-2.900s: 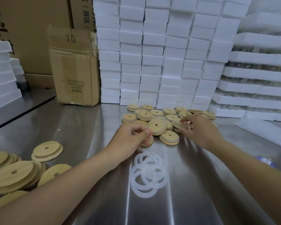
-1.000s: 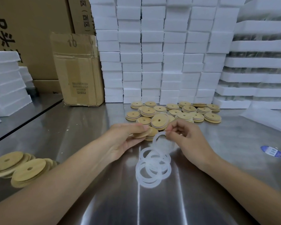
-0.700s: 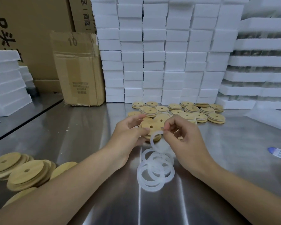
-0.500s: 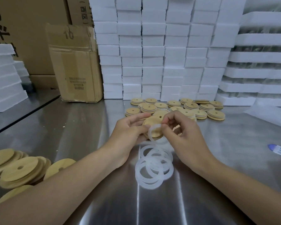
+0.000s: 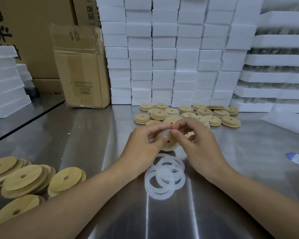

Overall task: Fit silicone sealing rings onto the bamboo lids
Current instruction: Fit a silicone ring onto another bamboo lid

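Left hand (image 5: pixel 141 144) and right hand (image 5: pixel 199 144) share a grip on one round bamboo lid with a centre hole (image 5: pixel 168 141), fingertips pinching a translucent white silicone ring (image 5: pixel 167 149) around its rim. Loose rings (image 5: pixel 164 176) lie just below the grip on the steel counter (image 5: pixel 93 135); ringed lids (image 5: pixel 197 114) sit beyond.

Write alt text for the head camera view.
Two bare hands, left hand and right hand, stretch a translucent white silicone ring around a round bamboo lid above a steel table. Loose rings lie below; finished lids sit behind.
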Demonstrator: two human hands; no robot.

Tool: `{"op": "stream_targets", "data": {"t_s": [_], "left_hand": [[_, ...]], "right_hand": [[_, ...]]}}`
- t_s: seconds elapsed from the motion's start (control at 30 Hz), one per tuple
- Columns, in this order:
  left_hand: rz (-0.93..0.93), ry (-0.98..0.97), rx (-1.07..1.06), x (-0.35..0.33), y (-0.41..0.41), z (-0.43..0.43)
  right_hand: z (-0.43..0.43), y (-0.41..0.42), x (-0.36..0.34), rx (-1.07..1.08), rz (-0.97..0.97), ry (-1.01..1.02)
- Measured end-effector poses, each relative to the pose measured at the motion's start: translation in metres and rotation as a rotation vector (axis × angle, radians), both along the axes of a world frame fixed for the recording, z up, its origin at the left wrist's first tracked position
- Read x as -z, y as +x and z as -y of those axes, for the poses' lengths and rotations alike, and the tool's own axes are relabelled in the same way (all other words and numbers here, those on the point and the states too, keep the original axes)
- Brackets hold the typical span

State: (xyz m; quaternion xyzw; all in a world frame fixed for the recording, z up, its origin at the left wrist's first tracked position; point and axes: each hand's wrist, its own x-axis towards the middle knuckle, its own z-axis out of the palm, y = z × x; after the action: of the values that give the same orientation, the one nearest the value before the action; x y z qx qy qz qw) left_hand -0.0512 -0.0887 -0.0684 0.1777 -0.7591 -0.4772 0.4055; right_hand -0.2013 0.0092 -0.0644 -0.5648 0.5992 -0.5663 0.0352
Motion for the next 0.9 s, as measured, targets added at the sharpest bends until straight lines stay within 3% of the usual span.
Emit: {"op": "stream_targets", "data": {"t_s": [0.9], "left_hand": [[-0.053, 0.143, -0.025, 0.006, 0.001, 0.012]], "right_hand": [[0.006, -0.012, 0.005, 0.010, 0.034, 0.093]]}}
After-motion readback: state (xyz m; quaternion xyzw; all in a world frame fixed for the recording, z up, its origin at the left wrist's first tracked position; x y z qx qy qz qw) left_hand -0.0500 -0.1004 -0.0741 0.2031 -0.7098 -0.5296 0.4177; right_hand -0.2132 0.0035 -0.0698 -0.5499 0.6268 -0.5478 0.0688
